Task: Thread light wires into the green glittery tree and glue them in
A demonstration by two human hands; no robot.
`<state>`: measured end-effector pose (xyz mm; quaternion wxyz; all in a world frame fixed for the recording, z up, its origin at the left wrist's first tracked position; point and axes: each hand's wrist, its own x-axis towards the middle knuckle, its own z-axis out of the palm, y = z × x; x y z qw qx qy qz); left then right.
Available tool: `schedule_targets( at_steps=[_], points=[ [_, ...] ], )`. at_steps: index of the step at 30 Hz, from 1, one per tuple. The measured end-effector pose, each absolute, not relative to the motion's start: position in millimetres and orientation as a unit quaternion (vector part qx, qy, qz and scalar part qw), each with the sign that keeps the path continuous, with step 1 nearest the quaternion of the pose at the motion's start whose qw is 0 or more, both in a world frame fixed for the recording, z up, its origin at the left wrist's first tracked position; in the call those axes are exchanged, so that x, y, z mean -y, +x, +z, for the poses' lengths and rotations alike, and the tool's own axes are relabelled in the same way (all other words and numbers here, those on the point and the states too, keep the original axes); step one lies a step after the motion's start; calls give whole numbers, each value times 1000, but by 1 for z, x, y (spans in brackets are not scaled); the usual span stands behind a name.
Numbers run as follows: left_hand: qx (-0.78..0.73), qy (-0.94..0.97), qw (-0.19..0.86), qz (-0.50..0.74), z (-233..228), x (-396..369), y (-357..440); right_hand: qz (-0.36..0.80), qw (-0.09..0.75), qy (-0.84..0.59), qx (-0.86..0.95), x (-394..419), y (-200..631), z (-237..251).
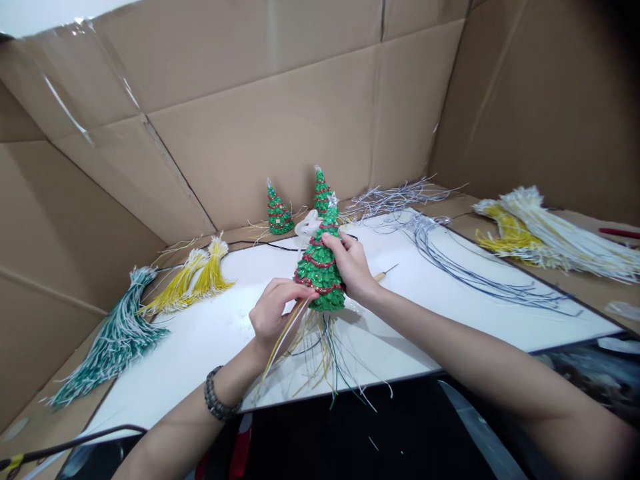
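A small green Christmas tree ornament point(320, 270) with red garlands and a clear star on top is held above the white board. My right hand point(353, 263) grips its upper right side, thumb across the front. At the lower left edge of the tree, my left hand point(280, 307) pinches a few yellow and white wires point(280, 343), fingertips touching the red garland. More yellow, white and green wires point(330, 353) hang loose from the tree's base. Behind my right wrist lies an awl point(385, 273) with a wooden handle, partly covered.
Two more trees stand at the back, one on the left point(279, 210) and one behind the held tree point(321, 183). Teal wire point(113, 340) and yellow wire bundles point(193, 277) lie left; dark wires point(465, 267) and white wire bundles point(550, 230) lie right. Cardboard walls point(280, 113) surround the board point(200, 353).
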<state>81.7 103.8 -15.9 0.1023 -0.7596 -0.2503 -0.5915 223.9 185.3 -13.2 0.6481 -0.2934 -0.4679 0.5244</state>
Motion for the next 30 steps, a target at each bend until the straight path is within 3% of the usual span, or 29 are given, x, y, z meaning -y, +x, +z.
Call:
schedule_targets(
  at_steps=[14, 23, 30],
  points=[
    [253, -767, 168, -565, -13, -102, 81, 507, 669, -289, 461, -190, 226, -15],
    [285, -761, 77, -577, -14, -102, 78, 458, 670, -306, 498, -191, 227, -17],
    [242, -770, 166, -566, -15, -106, 78, 484, 689, -296, 451, -190, 228, -14]
  ],
)
